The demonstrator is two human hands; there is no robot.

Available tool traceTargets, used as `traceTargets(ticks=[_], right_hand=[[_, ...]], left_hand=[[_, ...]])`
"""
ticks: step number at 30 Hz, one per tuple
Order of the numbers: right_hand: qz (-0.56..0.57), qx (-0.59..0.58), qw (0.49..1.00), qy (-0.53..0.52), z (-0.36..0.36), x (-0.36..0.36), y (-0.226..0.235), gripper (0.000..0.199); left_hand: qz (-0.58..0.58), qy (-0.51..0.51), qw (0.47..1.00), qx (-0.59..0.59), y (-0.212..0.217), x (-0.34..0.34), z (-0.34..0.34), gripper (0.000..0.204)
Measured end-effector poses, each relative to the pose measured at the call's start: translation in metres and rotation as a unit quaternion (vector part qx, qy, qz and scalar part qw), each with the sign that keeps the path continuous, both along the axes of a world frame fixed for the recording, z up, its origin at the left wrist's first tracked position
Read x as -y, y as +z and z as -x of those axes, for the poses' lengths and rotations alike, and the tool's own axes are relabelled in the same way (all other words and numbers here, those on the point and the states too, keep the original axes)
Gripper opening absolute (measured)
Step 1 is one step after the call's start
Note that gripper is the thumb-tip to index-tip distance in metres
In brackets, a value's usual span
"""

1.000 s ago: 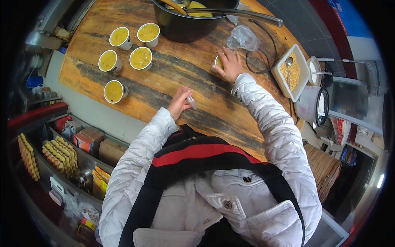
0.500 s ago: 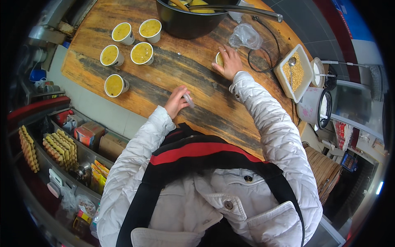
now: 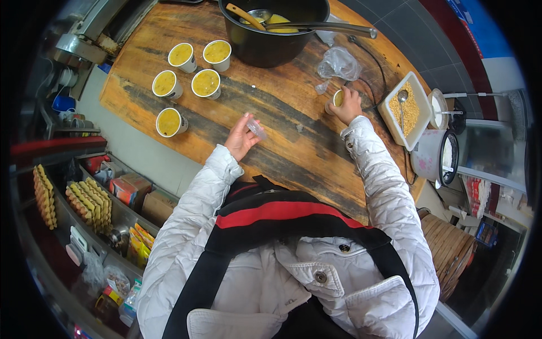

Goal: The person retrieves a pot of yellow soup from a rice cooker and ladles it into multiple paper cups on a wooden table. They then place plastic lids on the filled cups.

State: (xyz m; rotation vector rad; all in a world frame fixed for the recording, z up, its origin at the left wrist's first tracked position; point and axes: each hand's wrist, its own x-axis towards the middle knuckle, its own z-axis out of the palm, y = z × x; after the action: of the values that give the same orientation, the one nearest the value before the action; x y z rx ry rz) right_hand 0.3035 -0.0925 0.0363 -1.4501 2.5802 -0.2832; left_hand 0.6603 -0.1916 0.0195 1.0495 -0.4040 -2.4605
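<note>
My right hand [image 3: 346, 106] wraps its fingers around a white paper cup [image 3: 329, 105] of yellow, soup-like food, on the right side of the wooden table [image 3: 271, 107]. Between the fingers of my left hand [image 3: 241, 139] is a clear plastic lid [image 3: 256, 129], held tilted above the table's near part. Off to the left stand several more filled cups [image 3: 205, 84], uncovered, with the nearest cup [image 3: 171, 122] a little apart from the others.
A big black pot [image 3: 271, 48] at the back holds a wooden-handled tool and a long metal handle [image 3: 339, 28]. Crumpled clear plastic [image 3: 340, 63] and a dark cable [image 3: 379, 65] lie behind my right hand. Rightward are a tray [image 3: 420, 121] of yellow beans and a white rice-cooker-like pot [image 3: 427, 151].
The view has shifted a little. My right hand has moved the cup rightward, toward the bean tray. My left hand still holds the lid, which now shows more fully.
</note>
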Motion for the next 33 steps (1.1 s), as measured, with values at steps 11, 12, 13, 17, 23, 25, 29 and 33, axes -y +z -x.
traceTargets(ticks=[11,12,13,17,23,25,29,33], right_hand=[[0.058,0.287,0.94,0.177,-0.111,0.042,0.049,0.078],[0.094,0.371,0.892,0.24,-0.139,0.048,0.051,0.079],[0.104,0.384,0.865,0.305,-0.16,0.058,0.053,0.08],[0.012,0.481,0.83,0.281,-0.206,0.091,0.062,0.076],[0.068,0.366,0.866,0.334,-0.24,0.137,0.05,0.073],[0.098,0.297,0.894,0.321,-0.247,0.168,0.042,0.072],[0.096,0.136,0.935,0.313,-0.261,0.213,0.028,0.069],[0.076,0.066,0.934,0.343,-0.279,0.234,0.02,0.069]], left_hand=[[-0.022,-0.033,0.993,-0.111,0.013,0.01,0.006,0.052],[-0.016,-0.036,0.991,-0.124,0.015,0.014,0.005,0.05],[-0.009,-0.037,0.99,-0.137,0.017,0.017,0.003,0.05],[0.021,-0.013,0.985,-0.173,0.025,0.029,-0.013,0.054],[0.032,0.08,0.984,-0.156,0.024,0.051,-0.043,0.055],[0.036,0.139,0.983,-0.114,0.014,0.061,-0.051,0.054],[0.043,0.227,0.973,0.032,-0.013,0.08,-0.052,0.045],[0.058,0.296,0.951,0.066,-0.03,0.092,-0.05,0.033]])
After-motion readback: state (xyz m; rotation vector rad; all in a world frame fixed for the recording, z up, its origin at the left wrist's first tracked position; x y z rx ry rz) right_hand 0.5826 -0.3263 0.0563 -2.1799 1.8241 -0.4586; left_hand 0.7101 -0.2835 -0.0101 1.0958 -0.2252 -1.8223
